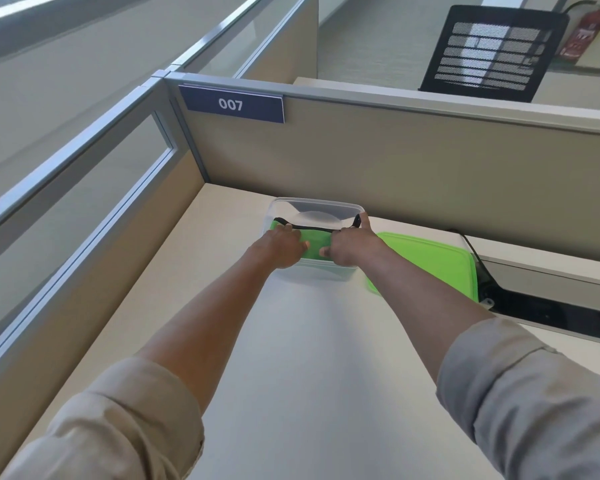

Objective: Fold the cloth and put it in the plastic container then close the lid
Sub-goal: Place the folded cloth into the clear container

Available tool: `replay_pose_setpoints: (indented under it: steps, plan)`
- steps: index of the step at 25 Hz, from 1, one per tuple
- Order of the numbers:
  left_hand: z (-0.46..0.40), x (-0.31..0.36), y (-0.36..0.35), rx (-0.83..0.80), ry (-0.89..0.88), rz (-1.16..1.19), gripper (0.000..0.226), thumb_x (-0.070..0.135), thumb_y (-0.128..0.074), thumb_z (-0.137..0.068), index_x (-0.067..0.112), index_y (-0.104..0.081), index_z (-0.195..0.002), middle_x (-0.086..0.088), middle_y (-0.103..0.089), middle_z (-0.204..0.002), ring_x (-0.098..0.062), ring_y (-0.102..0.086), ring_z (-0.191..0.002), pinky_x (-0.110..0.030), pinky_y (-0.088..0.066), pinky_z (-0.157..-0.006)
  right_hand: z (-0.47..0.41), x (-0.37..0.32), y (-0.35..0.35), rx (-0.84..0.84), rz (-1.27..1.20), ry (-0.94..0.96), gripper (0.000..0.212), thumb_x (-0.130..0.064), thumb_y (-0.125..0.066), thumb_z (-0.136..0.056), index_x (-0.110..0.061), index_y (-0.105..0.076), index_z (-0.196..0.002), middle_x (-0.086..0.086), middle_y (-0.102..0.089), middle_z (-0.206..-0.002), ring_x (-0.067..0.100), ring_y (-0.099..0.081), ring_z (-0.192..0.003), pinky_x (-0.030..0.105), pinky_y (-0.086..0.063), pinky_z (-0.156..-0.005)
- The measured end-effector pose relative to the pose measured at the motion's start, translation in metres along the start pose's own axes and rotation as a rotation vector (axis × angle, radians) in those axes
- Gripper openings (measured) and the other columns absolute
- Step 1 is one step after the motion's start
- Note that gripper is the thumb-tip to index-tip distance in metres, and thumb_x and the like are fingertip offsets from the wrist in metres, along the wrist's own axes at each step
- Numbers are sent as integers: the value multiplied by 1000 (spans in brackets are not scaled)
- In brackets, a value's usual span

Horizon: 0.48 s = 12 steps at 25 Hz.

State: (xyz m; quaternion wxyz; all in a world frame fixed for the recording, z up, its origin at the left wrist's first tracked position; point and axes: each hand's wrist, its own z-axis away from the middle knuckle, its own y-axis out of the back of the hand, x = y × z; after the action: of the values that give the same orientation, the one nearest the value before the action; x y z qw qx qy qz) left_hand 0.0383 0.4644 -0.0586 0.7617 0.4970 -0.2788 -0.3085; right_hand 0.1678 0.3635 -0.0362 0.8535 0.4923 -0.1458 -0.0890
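Both hands' (284, 247) (350, 245) grip holds cloth (317, 242) in container (314, 206), white desk (309, 341), cubicle 007 sign (232, 105).

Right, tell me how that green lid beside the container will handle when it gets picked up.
The green lid looks thin and flat, so it is probably light and may flex a little if lifted by one edge. It lies flush on the desk, so getting a hand under its rim could take some prying. Its smooth plastic may be slightly slippery.

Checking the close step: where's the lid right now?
In the head view the green lid lies flat on the desk, just right of the clear container, beside the right hand.
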Motion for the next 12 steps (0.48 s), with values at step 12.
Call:
replay_pose_setpoints:
  steps: [12]
  plan:
    - [21,6,-5,340,-75,69,53,34,-45,-100,5,-37,-144,-17,-39,-150,-32,-34,-139,-43,-29,-113,19,8,-21,422,-329,125,46,-34,-38,-101,-11,-36,-141,6,-34,-154,26,-18,-147,53,-9,-117]
